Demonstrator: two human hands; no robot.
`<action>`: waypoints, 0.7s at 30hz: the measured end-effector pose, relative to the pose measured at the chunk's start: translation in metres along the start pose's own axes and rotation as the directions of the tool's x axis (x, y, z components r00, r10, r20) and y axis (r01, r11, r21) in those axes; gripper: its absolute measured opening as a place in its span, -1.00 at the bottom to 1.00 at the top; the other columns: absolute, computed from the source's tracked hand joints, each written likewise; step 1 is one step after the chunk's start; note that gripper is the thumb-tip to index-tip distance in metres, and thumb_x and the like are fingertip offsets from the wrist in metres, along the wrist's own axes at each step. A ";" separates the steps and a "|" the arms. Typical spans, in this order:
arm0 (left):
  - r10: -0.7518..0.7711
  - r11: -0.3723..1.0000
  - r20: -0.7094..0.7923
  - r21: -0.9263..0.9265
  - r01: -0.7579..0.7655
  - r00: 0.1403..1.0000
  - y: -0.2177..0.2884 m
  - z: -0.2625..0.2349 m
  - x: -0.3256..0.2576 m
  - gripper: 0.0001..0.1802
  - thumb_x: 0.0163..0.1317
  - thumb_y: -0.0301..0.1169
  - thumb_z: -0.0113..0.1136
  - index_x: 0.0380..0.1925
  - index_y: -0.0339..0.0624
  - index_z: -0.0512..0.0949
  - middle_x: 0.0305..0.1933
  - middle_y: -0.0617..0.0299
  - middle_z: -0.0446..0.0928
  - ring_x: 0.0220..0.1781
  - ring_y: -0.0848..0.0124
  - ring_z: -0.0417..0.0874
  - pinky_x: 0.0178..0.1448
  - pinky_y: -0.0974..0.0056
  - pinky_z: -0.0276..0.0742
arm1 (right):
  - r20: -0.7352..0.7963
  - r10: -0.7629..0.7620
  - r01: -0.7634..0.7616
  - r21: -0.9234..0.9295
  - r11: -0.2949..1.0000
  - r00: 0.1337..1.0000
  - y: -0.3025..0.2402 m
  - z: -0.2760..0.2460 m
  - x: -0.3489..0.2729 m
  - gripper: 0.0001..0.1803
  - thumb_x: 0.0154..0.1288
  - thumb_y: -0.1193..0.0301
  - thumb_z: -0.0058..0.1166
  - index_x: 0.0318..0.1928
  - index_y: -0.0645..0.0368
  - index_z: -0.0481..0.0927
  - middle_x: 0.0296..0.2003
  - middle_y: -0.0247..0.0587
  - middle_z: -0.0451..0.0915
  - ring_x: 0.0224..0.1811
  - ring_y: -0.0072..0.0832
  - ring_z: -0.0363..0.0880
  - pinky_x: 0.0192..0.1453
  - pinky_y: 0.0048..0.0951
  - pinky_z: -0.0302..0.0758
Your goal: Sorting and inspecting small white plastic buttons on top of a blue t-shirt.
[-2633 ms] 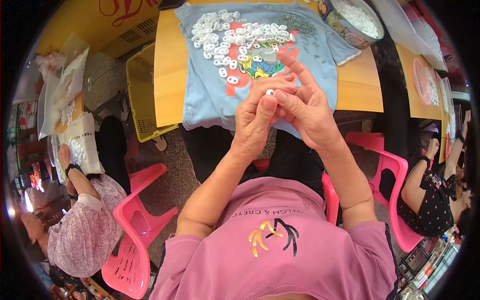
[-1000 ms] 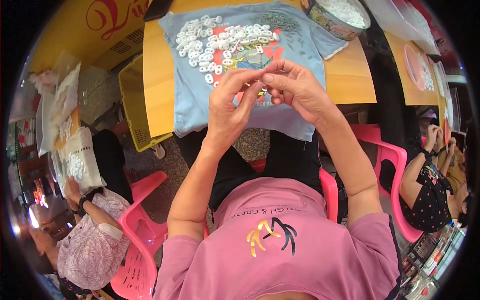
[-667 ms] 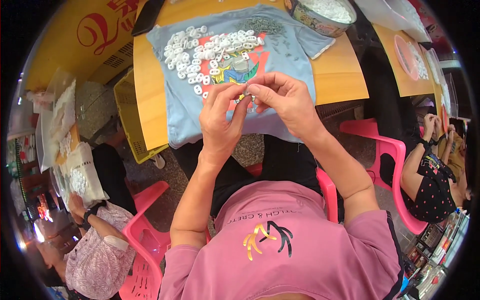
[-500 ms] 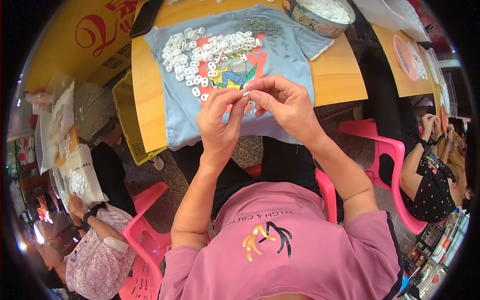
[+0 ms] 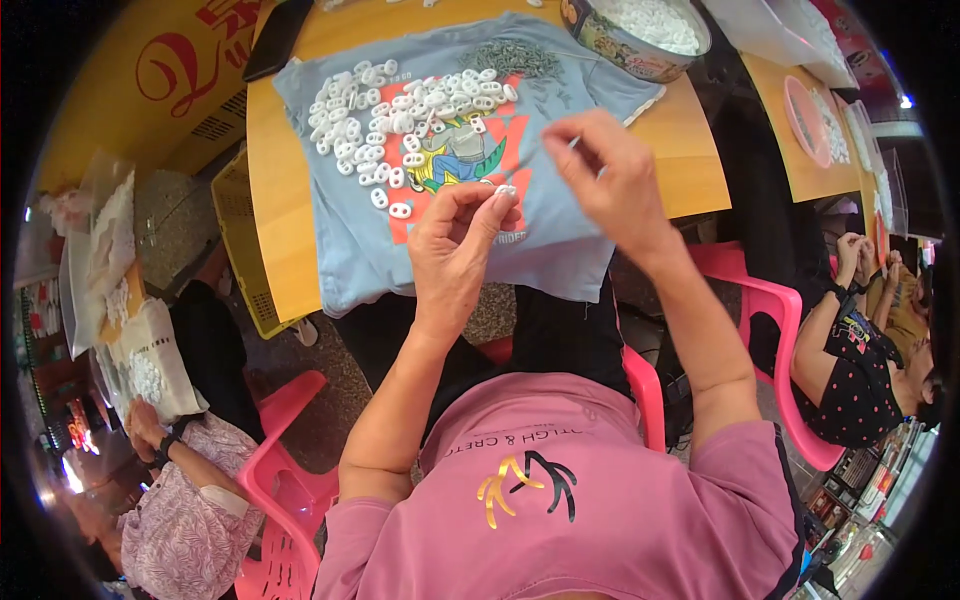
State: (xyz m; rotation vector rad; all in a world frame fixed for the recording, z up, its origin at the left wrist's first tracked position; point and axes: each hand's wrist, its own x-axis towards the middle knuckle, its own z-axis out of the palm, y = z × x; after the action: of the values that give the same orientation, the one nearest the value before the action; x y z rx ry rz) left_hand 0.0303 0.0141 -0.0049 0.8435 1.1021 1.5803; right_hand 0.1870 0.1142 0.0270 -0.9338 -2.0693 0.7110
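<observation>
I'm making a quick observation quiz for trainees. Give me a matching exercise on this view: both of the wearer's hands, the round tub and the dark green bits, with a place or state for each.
Column one:
1. left hand
2. right hand
3. round tub
4. dark green bits

Column two:
A. filled with white bits
B. piled on the blue shirt
C. blurred in the picture
D. pinching a small white piece

Right pairs: 1-D, 2-C, 3-A, 4-B
</observation>
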 end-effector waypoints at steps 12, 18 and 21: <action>-0.037 0.999 0.029 0.036 0.036 0.999 -0.011 -0.003 0.002 -0.86 0.32 -0.51 0.19 -0.16 -0.30 0.52 -0.20 0.18 0.63 -0.23 0.50 0.65 -0.08 0.40 0.58 | 0.129 0.146 -0.040 -0.600 0.799 0.981 0.059 -0.014 0.046 -0.78 0.23 0.29 0.15 -0.30 0.20 0.61 -0.34 -0.14 0.62 -0.24 -0.14 0.61 -0.16 -0.18 0.49; -0.050 0.999 0.010 0.007 0.050 0.999 -0.007 -0.002 0.001 -0.91 0.32 -0.56 0.17 -0.20 -0.31 0.52 -0.27 0.28 0.59 -0.25 0.61 0.58 -0.15 0.47 0.53 | 0.219 0.118 0.043 -0.616 0.786 0.969 0.055 -0.012 0.054 -0.84 0.19 0.33 0.15 -0.31 0.15 0.62 -0.32 -0.17 0.60 -0.22 -0.15 0.61 -0.14 -0.18 0.50; -0.049 0.999 0.012 0.009 0.049 0.999 -0.006 -0.003 0.002 -0.90 0.32 -0.56 0.17 -0.19 -0.32 0.52 -0.26 0.27 0.59 -0.25 0.59 0.59 -0.14 0.46 0.55 | 0.259 0.113 0.080 -0.634 0.769 0.959 0.053 -0.014 0.058 -0.86 0.18 0.34 0.15 -0.32 0.13 0.61 -0.32 -0.18 0.60 -0.22 -0.14 0.60 -0.14 -0.17 0.50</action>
State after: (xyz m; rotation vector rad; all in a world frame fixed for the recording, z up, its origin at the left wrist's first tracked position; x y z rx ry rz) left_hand 0.0293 0.0156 -0.0117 0.8252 1.1143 1.5293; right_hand 0.1920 0.1931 0.0203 -1.2758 -2.6367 0.1149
